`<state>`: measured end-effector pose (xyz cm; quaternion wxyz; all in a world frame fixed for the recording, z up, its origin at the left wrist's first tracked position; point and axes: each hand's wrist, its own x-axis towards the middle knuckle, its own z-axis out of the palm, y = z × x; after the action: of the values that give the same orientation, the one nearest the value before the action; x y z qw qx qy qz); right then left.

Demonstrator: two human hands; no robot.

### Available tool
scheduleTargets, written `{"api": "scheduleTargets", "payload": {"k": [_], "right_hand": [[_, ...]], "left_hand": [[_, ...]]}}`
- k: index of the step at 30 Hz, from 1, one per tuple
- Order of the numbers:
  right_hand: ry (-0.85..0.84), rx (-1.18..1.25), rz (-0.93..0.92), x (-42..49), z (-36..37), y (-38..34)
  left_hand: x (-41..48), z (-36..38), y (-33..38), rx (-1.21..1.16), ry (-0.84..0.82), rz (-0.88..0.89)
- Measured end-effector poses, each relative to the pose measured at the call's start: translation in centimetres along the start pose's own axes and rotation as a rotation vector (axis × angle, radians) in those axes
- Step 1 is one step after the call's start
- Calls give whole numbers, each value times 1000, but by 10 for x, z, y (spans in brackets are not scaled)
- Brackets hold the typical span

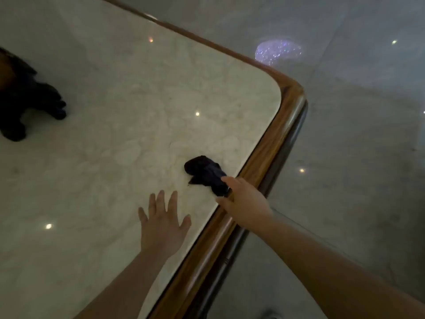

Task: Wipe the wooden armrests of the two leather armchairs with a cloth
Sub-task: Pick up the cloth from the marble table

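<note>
A dark blue cloth (204, 172) lies crumpled on a pale marble tabletop (128, 125), close to its wooden rim (271, 148). My right hand (243, 201) reaches over the rim, its fingers closed around the near end of the cloth. My left hand (163, 224) rests flat on the marble with fingers spread, a little to the left of the cloth and not touching it. No armchair or armrest is in view.
A dark figurine-like object (30, 104) stands at the table's left edge of view. The rounded table corner (292, 93) points right. Glossy grey floor (356, 134) with light reflections surrounds the table on the right.
</note>
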<state>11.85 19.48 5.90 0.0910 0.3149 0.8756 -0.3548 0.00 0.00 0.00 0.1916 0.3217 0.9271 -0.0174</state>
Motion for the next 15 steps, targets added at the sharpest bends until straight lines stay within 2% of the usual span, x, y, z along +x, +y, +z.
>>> {"api": "scheduleTargets", "payload": {"k": [7, 12, 15], "right_hand": [[39, -210, -31, 91, 55, 5], [-20, -447, -79, 120, 67, 10], [-17, -456, -88, 130, 64, 14]], "left_hand": [[61, 69, -20, 54, 80, 58], [65, 81, -22, 70, 151, 82], [64, 82, -21, 80, 162, 100]]}}
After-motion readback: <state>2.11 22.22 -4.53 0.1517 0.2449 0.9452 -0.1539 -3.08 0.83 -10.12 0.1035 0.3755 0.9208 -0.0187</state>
